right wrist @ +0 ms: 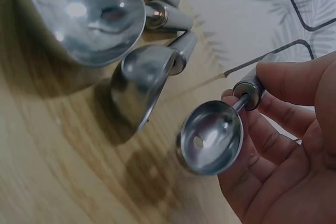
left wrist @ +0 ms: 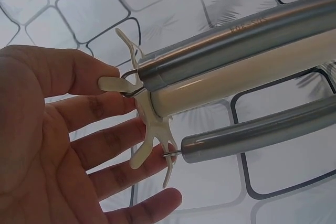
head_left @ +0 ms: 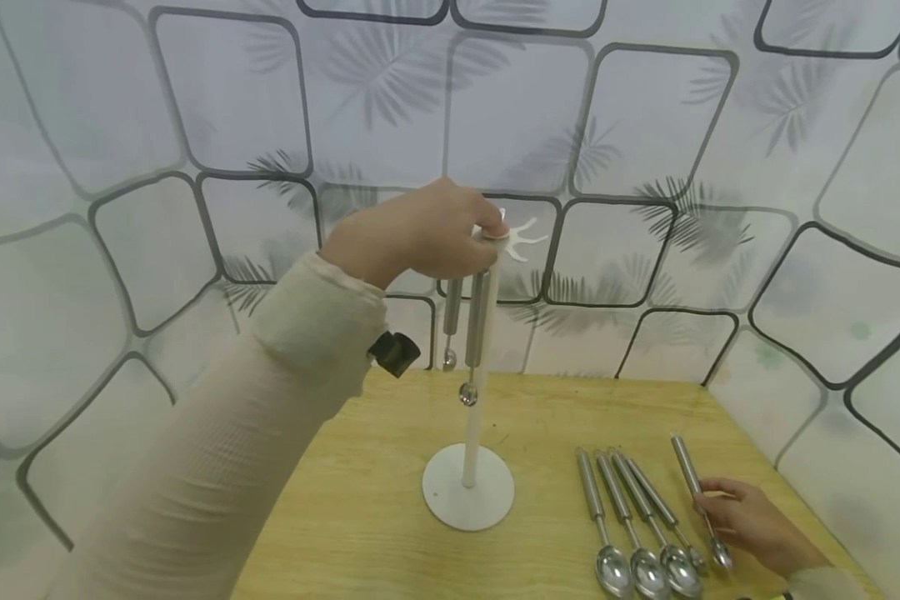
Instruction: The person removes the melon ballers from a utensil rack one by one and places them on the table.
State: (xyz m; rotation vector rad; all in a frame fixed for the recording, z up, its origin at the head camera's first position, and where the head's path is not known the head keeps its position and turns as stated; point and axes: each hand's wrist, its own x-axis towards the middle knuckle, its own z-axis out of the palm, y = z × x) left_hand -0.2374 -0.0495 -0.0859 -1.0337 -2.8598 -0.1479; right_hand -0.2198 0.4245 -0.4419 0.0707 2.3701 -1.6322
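At the top of a white stand with hooked prongs [head_left: 471,433], my left hand [head_left: 442,229] holds a prong, thumb on its tip and fingers behind. In the left wrist view, the handle loop of one steel utensil [left wrist: 226,43] hangs on that prong, close to the thumb. A second utensil [left wrist: 257,129] hangs from another prong. Both end in small round bowls in the head view. Low on the right, my right hand [head_left: 750,521] pinches a melon baller [right wrist: 212,137] near its neck, the small bowl with a hole facing the right wrist camera and the handle pointing away.
Several steel scoops [head_left: 648,575] lie side by side on the wooden table [head_left: 345,492], left of my right hand, handles toward the back. A smaller-bowled utensil [head_left: 652,492] lies among them. The patterned wall covering [head_left: 510,117] rises behind the table and along the right.
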